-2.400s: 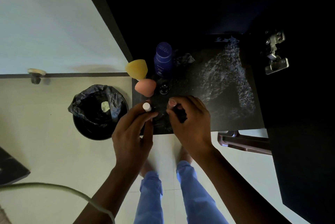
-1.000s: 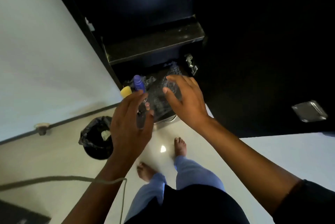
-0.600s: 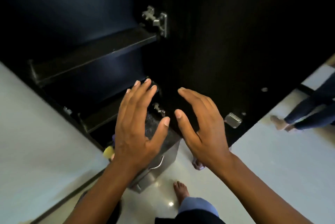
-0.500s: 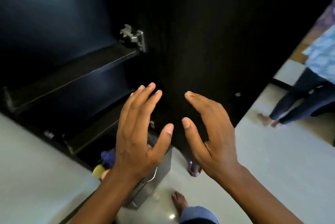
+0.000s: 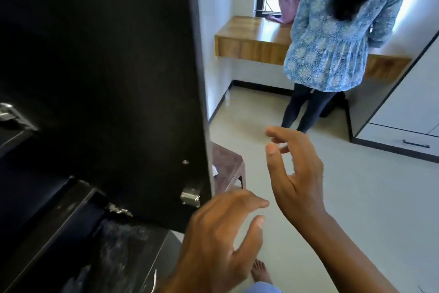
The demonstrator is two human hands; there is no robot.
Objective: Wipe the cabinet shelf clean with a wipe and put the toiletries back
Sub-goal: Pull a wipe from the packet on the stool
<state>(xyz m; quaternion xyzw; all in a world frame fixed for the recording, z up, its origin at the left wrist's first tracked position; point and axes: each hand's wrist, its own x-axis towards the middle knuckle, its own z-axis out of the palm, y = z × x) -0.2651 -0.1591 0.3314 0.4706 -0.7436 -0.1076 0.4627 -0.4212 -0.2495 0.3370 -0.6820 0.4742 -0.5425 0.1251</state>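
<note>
My left hand (image 5: 218,235) hovers at the bottom centre, fingers spread, holding nothing. My right hand (image 5: 294,174) is raised to its right, fingers loosely curled and apart, also empty. Both hang over the floor, to the right of the black cabinet. The dark cabinet shelf (image 5: 123,243) shows at the lower left with pale streaks on its surface. The open black cabinet door (image 5: 118,79) fills the left half. No toiletries and no wipe are in view.
A brown plastic stool (image 5: 228,166) stands behind the door's edge. Another person (image 5: 332,38) in a blue patterned top stands at the back by a wooden ledge (image 5: 249,38) under a window. White drawers (image 5: 403,126) line the right side. My bare foot (image 5: 261,273) rests on the pale floor.
The view has swung up and to the right, away from the shelf and toiletries toward the room. Both hands let go of the small items and moved right, empty.
</note>
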